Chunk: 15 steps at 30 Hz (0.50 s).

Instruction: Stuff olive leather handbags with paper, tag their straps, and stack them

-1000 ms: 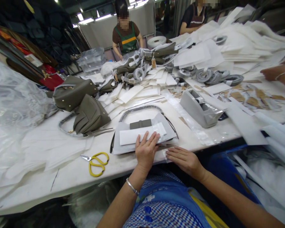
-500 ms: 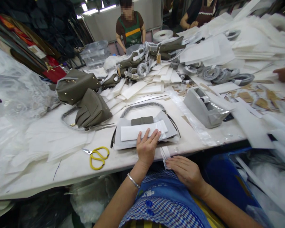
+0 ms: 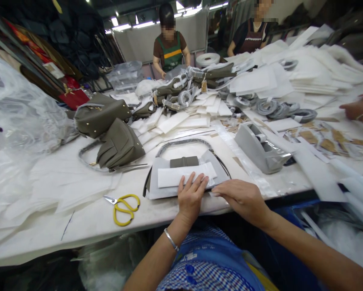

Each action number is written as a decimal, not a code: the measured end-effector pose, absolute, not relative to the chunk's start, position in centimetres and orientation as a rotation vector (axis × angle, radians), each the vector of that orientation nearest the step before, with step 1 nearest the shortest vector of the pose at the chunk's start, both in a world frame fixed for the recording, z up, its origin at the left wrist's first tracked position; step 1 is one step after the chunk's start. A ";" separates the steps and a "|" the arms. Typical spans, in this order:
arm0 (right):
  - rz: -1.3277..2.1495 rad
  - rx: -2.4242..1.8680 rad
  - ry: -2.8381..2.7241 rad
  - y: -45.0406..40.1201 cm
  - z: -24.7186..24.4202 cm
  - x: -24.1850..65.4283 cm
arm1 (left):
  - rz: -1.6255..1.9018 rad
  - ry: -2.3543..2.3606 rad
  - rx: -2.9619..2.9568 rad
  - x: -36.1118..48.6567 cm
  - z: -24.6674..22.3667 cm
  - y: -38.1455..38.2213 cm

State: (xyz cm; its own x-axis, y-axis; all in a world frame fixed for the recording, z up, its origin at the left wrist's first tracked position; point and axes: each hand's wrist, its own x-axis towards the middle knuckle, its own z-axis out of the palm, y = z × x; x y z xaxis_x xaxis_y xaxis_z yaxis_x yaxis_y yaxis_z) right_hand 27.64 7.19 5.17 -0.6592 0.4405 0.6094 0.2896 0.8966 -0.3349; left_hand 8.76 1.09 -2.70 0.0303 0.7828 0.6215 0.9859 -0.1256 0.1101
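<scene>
A handbag (image 3: 149,188) lies on its side on the table in front of me, mostly covered by grey wrapping sheet (image 3: 166,195), its wrapped handle (image 3: 187,142) pointing away. A folded white foam piece (image 3: 169,177) rests on top, below an olive-green strap part (image 3: 184,161). My left hand (image 3: 191,198) lies flat on the foam's right part with its fingers stretched out. At the bag's lower right edge, my right hand (image 3: 243,198) has its fingers pinched together on a white strip (image 3: 214,194), which they mostly hide.
Yellow-handled scissors (image 3: 125,208) lie to the left. Two olive handbags (image 3: 119,143) sit farther back left. A grey tape dispenser (image 3: 257,151) stands on the right. White sheets and wrapped straps are piled behind. Two people (image 3: 171,50) work across the table; another hand (image 3: 359,108) shows far right.
My right hand has moved up from the table's front edge to the bag's lower right edge, bringing the white strip along. My left hand stays flat on the foam. The view has shifted slightly.
</scene>
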 end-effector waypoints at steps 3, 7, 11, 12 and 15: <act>0.303 -0.656 -2.365 10.4 5.6 25.3 | -0.836 -1.790 -1.959 8.7 -2.9 1.2; 0.423 -0.948 -2.438 13.7 4.7 22.9 | -0.896 -1.760 -1.934 8.8 -2.7 1.5; 0.568 -1.099 -2.468 14.4 4.2 21.9 | -1.016 -1.726 -1.915 8.7 -3.1 1.6; 0.609 -1.101 -2.465 14.3 4.1 21.7 | -1.056 -1.695 -1.891 8.5 -3.6 1.7; 0.641 -1.144 -2.439 14.4 3.2 21.4 | -1.140 -1.511 -1.855 7.9 -6.0 3.1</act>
